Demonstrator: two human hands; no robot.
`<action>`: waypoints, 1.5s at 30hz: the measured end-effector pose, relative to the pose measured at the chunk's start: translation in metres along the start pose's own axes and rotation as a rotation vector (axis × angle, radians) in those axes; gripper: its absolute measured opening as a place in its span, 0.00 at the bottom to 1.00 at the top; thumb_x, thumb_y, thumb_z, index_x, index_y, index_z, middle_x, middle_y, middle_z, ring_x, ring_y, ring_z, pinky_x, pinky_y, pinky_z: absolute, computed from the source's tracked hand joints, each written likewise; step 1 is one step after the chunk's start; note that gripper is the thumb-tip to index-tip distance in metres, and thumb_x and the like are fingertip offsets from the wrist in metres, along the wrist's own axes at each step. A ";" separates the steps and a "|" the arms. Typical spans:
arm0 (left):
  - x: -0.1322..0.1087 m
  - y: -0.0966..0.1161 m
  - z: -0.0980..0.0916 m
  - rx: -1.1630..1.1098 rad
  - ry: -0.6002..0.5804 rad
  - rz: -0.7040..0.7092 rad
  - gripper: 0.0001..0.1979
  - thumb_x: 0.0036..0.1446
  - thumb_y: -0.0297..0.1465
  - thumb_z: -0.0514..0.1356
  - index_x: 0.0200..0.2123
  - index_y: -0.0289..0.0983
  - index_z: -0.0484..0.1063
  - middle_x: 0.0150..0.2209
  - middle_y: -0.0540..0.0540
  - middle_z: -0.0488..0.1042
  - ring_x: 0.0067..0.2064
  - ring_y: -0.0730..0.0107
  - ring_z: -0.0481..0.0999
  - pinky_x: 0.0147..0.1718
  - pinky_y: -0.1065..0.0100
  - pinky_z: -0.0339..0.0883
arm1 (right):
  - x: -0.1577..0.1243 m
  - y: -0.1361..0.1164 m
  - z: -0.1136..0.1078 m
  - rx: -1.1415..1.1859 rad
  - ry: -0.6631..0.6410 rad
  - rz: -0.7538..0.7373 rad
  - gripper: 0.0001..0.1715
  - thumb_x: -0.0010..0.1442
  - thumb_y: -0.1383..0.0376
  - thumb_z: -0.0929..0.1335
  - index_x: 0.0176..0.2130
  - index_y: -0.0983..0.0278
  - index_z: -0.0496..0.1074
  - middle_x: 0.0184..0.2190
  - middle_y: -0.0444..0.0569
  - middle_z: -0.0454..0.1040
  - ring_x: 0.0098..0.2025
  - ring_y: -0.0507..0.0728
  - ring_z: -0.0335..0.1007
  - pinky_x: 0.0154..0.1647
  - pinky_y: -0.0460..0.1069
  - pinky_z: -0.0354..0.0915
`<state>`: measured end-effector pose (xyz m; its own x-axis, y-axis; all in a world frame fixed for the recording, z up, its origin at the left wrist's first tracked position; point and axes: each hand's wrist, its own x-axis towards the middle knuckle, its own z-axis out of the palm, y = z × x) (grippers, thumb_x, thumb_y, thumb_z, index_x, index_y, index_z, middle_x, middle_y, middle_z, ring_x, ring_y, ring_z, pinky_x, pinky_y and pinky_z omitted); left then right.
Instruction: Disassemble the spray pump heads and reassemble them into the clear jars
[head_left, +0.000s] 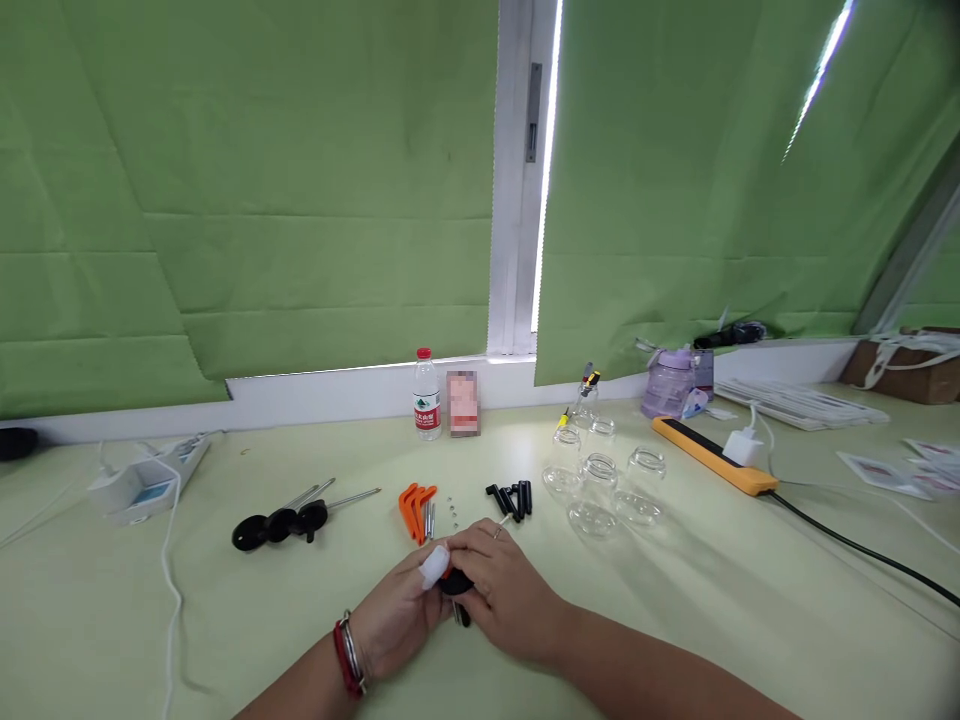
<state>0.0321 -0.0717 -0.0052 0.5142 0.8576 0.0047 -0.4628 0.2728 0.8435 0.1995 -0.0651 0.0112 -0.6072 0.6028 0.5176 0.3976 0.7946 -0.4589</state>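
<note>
Both my hands meet over the table near the front. My left hand (409,610), with a white wrap on its thumb, closes round a black round part (456,583) that has a bit of orange at its top. From the other side my right hand (510,590) grips the same part; its fingertips are partly hidden. A short metal rod with a black end shows below the hands. Just beyond them lie orange bent handles (414,510) with metal pins, several tiny light pieces (452,510) and black cylindrical grips (511,498).
Black round parts with metal shafts (281,524) lie at left, near a white power strip (154,480). Glass jars (598,495) stand at right, before an orange power strip (712,455) and a purple jug (667,385). A water bottle (427,398) stands at the back.
</note>
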 end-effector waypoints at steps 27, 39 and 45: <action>0.004 0.018 -0.004 0.389 0.218 -0.088 0.14 0.51 0.31 0.61 0.42 0.37 0.68 0.32 0.48 0.67 0.32 0.70 0.70 0.33 0.64 0.67 | 0.011 0.100 -0.008 -0.460 0.121 0.507 0.07 0.52 0.62 0.68 0.30 0.64 0.74 0.49 0.53 0.67 0.52 0.62 0.58 0.50 0.54 0.54; 0.006 0.026 -0.015 0.285 0.310 0.087 0.25 0.49 0.31 0.63 0.52 0.42 0.65 0.41 0.45 0.67 0.38 0.68 0.68 0.34 0.68 0.64 | 0.009 0.077 -0.014 -0.496 -0.058 0.506 0.09 0.49 0.75 0.64 0.27 0.67 0.74 0.36 0.56 0.72 0.43 0.61 0.63 0.43 0.53 0.56; 0.006 0.028 -0.016 0.301 0.341 0.083 0.25 0.48 0.31 0.63 0.51 0.42 0.67 0.42 0.45 0.67 0.39 0.67 0.67 0.34 0.68 0.63 | 0.006 0.067 -0.007 -0.400 -0.137 0.544 0.09 0.52 0.64 0.68 0.24 0.67 0.73 0.32 0.57 0.72 0.38 0.62 0.67 0.36 0.52 0.59</action>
<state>0.0103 -0.0522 0.0096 0.1939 0.9795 -0.0553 -0.2362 0.1013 0.9664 0.2278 -0.0077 -0.0112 -0.3208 0.9297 0.1811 0.8776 0.3637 -0.3124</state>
